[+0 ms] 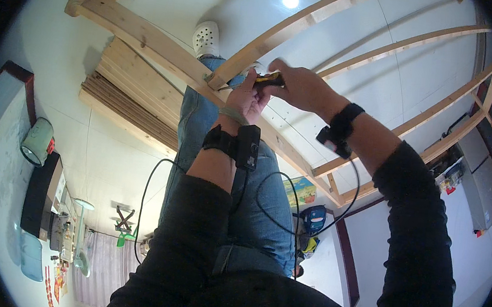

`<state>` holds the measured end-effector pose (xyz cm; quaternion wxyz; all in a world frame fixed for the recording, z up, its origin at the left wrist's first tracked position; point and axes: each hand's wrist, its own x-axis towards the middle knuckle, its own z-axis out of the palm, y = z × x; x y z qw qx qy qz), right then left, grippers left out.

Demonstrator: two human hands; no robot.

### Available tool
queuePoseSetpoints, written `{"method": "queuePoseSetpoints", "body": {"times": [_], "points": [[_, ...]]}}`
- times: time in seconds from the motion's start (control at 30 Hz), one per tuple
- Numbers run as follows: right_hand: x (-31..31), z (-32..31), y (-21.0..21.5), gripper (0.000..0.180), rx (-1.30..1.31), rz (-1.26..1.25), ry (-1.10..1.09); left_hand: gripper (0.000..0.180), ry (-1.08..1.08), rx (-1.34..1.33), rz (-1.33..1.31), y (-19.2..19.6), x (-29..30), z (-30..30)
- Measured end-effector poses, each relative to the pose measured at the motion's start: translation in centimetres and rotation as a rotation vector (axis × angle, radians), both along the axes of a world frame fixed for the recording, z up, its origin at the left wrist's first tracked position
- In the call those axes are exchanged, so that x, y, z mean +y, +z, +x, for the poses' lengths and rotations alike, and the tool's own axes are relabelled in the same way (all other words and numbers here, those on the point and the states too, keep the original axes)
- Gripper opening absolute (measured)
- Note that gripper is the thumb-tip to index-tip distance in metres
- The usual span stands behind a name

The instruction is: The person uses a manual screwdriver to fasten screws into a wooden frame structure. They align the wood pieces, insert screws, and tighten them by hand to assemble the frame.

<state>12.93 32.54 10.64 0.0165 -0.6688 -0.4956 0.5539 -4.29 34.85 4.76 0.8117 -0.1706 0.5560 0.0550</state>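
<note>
My right hand [301, 88] is closed round the rear of a screwdriver [268, 81] with a black and yellow handle; its fingers are partly blurred. Just left of it, my left hand [246, 102] has its fingers closed about the front of the tool. The thin shaft points left to a joint of a pale wooden frame [145, 39], where a rung [280, 28] meets the long rail. I cannot make out the screw at the tip. Both wrists carry black straps with small devices, such as the box [247, 148] on the left one.
My jeans-clad leg [268, 196] and a white clog [206, 38] are under the frame. Stacked wooden boards [141, 77] lie to the left. Black cables [269, 219] loop below my wrists. A green cylindrical object [37, 141] and a blue bag [314, 218] stand farther off.
</note>
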Motion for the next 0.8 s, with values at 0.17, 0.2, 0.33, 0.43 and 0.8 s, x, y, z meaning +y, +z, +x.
{"method": "queuePoseSetpoints", "body": {"times": [0.17,0.2,0.33,0.43,0.8], "points": [[0.8,0.0,-0.2,0.062,0.399,-0.712,-0.641,0.033,0.098,-0.033,0.156,-0.5,-0.7,0.2],[1.1,0.1,-0.4,0.063,0.411,-0.724,-0.670,0.032,0.115,-0.022,0.169,-0.5,-0.8,0.2],[1.6,0.3,-0.9,0.054,0.151,-0.372,-0.241,0.033,0.075,-0.008,0.172,0.0,-0.9,0.4],[0.9,0.1,-1.0,0.027,0.053,-0.182,-0.089,0.035,0.050,-0.008,0.113,0.4,-0.6,0.4],[0.6,-1.0,-0.9,0.057,0.174,-0.411,-0.457,0.033,0.130,-0.063,0.157,0.4,0.5,0.5]]}}
